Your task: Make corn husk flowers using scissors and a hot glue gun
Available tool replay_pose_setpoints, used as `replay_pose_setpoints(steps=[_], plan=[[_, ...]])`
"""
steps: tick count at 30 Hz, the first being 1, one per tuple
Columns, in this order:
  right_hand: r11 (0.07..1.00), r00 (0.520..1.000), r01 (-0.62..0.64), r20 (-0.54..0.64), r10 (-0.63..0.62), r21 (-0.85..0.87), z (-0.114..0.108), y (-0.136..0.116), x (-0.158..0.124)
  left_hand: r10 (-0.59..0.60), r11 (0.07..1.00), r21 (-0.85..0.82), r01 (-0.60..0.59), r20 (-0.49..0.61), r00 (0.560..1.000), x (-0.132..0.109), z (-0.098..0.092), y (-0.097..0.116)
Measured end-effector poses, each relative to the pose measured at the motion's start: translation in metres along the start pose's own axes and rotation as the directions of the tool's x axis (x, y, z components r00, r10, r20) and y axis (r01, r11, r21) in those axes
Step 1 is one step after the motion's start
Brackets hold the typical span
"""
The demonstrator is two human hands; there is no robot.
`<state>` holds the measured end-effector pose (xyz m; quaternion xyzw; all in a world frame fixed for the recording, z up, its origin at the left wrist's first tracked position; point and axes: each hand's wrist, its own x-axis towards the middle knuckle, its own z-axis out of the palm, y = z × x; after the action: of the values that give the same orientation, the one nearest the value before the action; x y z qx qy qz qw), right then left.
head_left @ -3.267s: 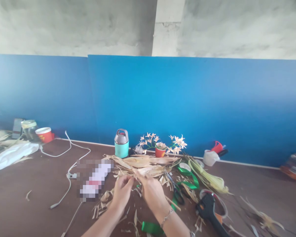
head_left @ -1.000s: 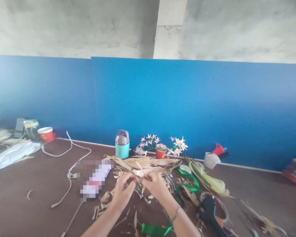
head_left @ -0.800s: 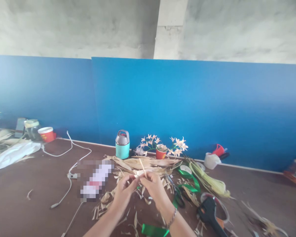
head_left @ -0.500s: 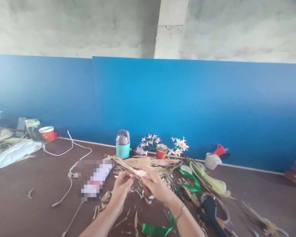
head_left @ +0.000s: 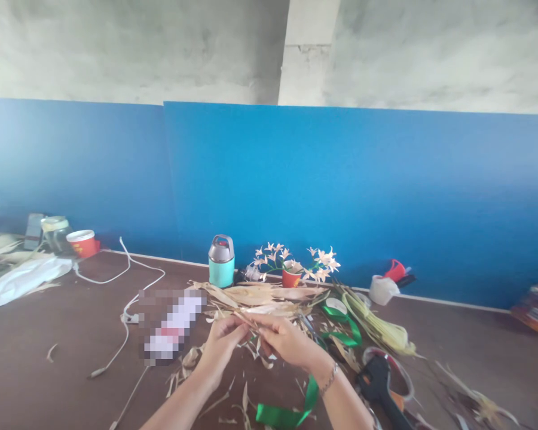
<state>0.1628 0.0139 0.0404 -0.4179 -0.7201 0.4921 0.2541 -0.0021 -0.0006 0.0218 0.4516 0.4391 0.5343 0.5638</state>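
Observation:
Just in front of the pile of dried husks (head_left: pixel 260 294), my two hands meet over the table. My left hand (head_left: pixel 224 341) is closed, thumb and fingers pinching a thin pale strip of husk (head_left: pixel 242 318). From the other side my right hand (head_left: pixel 287 341) grips the same strip, its index finger stretched along it and the thumb below. Most of the strip is hidden by the fingers. Beneath the hands lie loose husk scraps (head_left: pixel 265 362) and a green ribbon (head_left: pixel 287 415).
A teal flask (head_left: pixel 221 272) and a red cup (head_left: pixel 291 277) with pale husk flowers (head_left: pixel 325 263) stand at the back. On the right lie a bundle of green stalks (head_left: pixel 381 325) and a black glue gun (head_left: pixel 381 385). A white cable (head_left: pixel 128 343) runs along the left.
My right hand has turned flatter, its index finger now reaching over the strip. The wider pale piece seen between the fingers is now largely hidden. The view has shifted slightly.

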Motion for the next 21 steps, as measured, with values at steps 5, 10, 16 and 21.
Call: replay_pose_setpoints(steps=[5,10,16,21], plan=[[0.933,0.960,0.202,-0.127,-0.248,-0.299,0.011,-0.004,0.002,-0.032,0.999,-0.038,0.030,-0.041,0.999,0.001,0.001,-0.003],[0.760,0.900,-0.148,-0.405,-0.162,-0.633,0.000,0.007,0.005,-0.097,0.995,-0.022,0.096,-0.080,0.992,0.002,-0.002,-0.003],[0.985,0.912,0.013,-0.402,-0.082,-0.171,-0.001,0.002,0.006,-0.016,0.991,0.135,0.024,-0.062,0.998,0.002,0.000,-0.002],[0.984,0.936,-0.018,-0.349,-0.045,-0.176,0.012,-0.013,0.005,-0.010,0.959,0.282,0.007,0.008,1.000,-0.001,0.004,-0.003]])
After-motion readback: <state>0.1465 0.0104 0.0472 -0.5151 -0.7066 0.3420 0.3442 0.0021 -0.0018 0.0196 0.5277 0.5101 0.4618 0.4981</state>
